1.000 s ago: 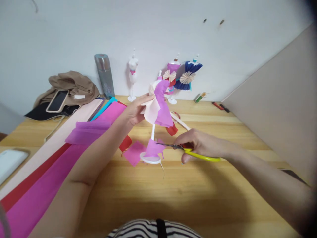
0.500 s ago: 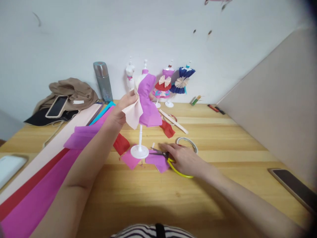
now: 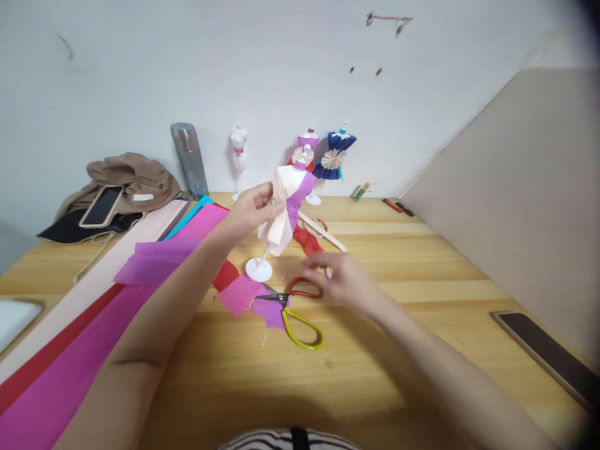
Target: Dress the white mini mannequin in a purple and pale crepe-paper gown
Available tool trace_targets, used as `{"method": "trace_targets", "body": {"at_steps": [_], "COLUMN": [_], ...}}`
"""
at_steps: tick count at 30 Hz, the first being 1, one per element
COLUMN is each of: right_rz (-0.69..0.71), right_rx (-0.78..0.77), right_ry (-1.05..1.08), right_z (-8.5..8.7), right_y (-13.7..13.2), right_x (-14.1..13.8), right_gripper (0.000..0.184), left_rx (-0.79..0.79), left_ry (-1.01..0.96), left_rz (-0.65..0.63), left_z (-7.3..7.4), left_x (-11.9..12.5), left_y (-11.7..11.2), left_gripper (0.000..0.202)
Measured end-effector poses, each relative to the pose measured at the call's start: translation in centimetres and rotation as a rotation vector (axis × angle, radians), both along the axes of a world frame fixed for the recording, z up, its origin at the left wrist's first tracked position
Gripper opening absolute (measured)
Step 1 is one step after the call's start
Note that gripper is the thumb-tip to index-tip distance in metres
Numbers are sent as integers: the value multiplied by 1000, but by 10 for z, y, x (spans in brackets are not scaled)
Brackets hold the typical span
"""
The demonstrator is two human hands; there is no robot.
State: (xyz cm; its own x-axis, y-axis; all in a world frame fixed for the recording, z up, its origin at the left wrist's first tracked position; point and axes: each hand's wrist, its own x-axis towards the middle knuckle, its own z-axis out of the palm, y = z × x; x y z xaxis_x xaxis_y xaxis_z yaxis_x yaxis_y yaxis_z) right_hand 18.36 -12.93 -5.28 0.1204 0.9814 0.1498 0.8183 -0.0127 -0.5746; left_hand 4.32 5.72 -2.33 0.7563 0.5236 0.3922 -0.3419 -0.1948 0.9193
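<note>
My left hand [image 3: 257,209] is closed around the waist of a small mannequin [image 3: 299,200] in a purple and cream crepe-paper dress. The mannequin leans to the right, its round white base [image 3: 259,270] tipped. My right hand [image 3: 344,281], smeared by motion, is over a white tape roll [image 3: 329,272] that it mostly covers; whether the fingers grip the roll is unclear. Beside that hand lie scissors [image 3: 282,300] with one red and one yellow handle, blades apart, on purple paper scraps [image 3: 270,312]. A pink scrap [image 3: 238,294] and a red scrap [image 3: 225,276] are near the base.
Three more mannequins stand by the wall: a white one [image 3: 239,150], one in purple and red [image 3: 308,140], one in navy [image 3: 335,156]. At left are a flask [image 3: 190,159], a cap with a phone [image 3: 100,206] and paper sheets [image 3: 84,350]. Another phone [image 3: 544,353] lies right.
My right hand has let go of the scissors, which now lie on the scraps, and moved over the tape roll. My left hand has lowered and tilted the mannequin, turning its cream side forward.
</note>
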Motion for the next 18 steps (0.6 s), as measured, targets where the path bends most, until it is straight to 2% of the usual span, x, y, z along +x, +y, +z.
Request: {"method": "trace_targets", "body": {"at_steps": [1,3,5,8,11,14,18], "right_rz": [-132,-275,-301,-241,-198,-223,-233], "right_rx": [154,371,432,439,472,513,594], "right_ry": [115,318,456,546,535,449,294], "right_z": [4,12,18,22,21,18,17], "right_y": [5,18,32,50,60,64,65], "right_x": [5,12,13,6,-4,-11,-17], "right_gripper": [21,24,28,34,39,41,34], "left_rx": [24,51,53,43,17,3,9], "left_ry": [18,25,6,-33,-46,-50,-71], "left_rz": [5,-7,-15,19,88,152,153], "left_z": [-3,-11,-18,-23,-21,-19,-21], "left_x": [2,7,12,15,13,7,-1], "left_y": [-1,-3,-5,-7,-12,-18,-27], "left_gripper": [25,29,31,32,31,30,31]}}
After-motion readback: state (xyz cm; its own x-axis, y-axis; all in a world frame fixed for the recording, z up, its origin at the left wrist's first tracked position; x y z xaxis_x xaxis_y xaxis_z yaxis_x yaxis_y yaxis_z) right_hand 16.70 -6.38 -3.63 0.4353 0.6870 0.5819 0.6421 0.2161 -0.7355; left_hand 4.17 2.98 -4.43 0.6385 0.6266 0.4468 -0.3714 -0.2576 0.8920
